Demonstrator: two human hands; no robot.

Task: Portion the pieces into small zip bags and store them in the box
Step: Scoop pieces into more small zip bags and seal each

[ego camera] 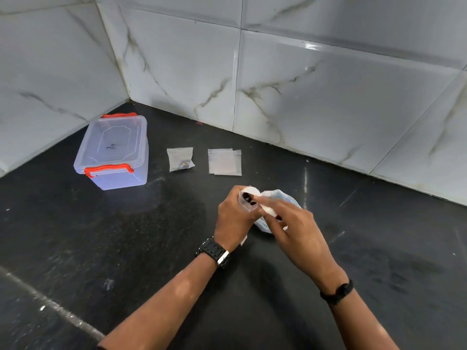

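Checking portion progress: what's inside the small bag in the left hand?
A few dark pieces show through the small bag's open mouth. The left hand wraps its lower part, so anything deeper is covered.

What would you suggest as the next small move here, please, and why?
Probably seal the small zip bag that the left hand grips: dark pieces already sit inside, its mouth gapes, and the right hand is at its opening.

Clear plastic box (113, 152), glossy marble-look wall tiles (328, 84), dark speckled counter (126, 248).
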